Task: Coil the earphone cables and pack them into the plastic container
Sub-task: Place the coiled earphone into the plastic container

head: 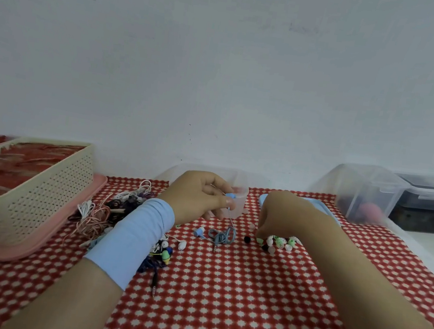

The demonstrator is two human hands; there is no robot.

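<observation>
Centrally, the left hand (200, 194) pinches a blue earbud (230, 195), its cable (224, 235) trailing to a loose coil on the checked cloth (218, 304). The right hand (284, 215) curls over scattered ear tips (281, 241); whether it grips one is unclear. A small clear plastic container (241, 194) stands just behind the left hand; a larger tub (365, 190) at right holds something pink.

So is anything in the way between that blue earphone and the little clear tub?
Nothing visible. The left hand pinches the blue earbud right in front of the clear tub; only its own cable trails down onto the cloth.
</observation>
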